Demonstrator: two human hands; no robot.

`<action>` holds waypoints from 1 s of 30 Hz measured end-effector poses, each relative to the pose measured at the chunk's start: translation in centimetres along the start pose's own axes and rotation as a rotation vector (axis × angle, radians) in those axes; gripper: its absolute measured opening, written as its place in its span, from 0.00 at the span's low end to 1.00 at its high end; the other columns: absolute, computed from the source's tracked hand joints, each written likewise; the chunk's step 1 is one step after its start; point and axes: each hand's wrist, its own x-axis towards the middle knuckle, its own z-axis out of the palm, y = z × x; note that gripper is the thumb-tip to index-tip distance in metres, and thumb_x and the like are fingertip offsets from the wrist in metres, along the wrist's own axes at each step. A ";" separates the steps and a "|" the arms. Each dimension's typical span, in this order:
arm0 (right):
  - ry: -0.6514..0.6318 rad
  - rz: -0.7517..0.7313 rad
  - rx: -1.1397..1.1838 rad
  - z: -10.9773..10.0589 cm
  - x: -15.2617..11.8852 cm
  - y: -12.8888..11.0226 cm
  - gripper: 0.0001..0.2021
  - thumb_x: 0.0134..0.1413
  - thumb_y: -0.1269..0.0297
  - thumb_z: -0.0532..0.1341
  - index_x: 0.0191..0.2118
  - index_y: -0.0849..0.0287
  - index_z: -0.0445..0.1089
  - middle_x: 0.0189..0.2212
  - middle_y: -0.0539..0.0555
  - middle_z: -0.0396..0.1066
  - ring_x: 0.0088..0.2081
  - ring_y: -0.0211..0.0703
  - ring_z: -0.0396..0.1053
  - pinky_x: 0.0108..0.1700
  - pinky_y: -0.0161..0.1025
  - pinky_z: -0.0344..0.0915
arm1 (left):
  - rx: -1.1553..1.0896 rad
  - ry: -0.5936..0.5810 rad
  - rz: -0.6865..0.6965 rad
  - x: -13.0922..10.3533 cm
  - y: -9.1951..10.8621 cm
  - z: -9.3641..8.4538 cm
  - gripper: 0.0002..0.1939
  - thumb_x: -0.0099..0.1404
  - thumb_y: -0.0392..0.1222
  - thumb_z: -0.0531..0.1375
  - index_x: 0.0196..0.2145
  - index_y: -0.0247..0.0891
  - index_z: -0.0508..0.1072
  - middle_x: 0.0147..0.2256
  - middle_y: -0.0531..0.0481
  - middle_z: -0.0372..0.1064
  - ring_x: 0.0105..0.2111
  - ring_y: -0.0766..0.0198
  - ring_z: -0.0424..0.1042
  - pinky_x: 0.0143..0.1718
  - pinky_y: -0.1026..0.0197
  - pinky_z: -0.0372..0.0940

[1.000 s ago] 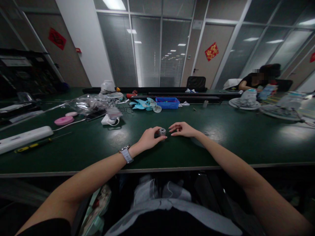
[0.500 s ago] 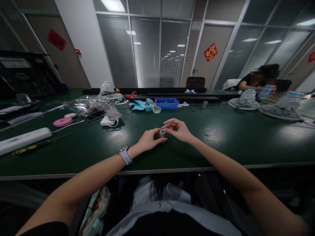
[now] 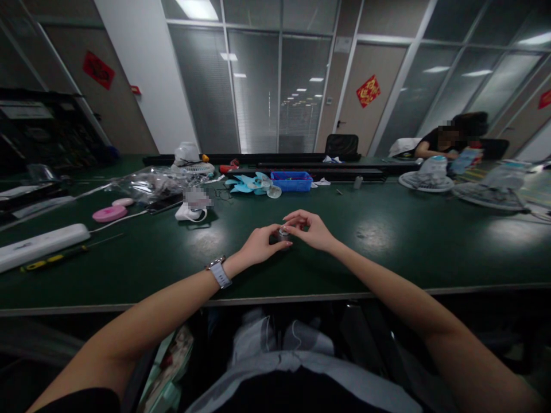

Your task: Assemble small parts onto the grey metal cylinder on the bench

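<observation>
A small silvery metal cylinder [image 3: 283,236] stands on the green table, partly hidden by my fingers. My left hand [image 3: 259,244] is closed round its side, thumb in front and forefinger behind. Over its top, the thumb and forefinger of my right hand [image 3: 310,230] come together in a pinch; anything between those fingertips is too small to tell. The other right fingers curl above.
Behind my hands lie light-blue fan blades [image 3: 249,183] and a blue bin [image 3: 291,182]. Leftward are a white plug [image 3: 189,214], a pink disc [image 3: 109,214], a power strip [image 3: 47,244] and a screwdriver [image 3: 55,258]. Fan parts [image 3: 430,175] and a person [image 3: 434,148] are at the right.
My right thumb and fingertips have shifted slightly left and closed over the cylinder's top, covering more of it. My left hand keeps its hold.
</observation>
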 end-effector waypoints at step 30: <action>0.180 -0.012 0.036 -0.5 0.0 0.8 0.16 0.45 0.58 0.68 0.38 0.60 0.68 0.34 0.56 0.78 0.21 0.32 0.66 0.24 0.32 0.58 | 0.018 -0.010 -0.025 0.1 0.0 -0.1 0.22 0.58 0.54 0.62 0.48 0.40 0.71 0.37 0.49 0.75 0.34 0.61 0.74 0.36 0.61 0.66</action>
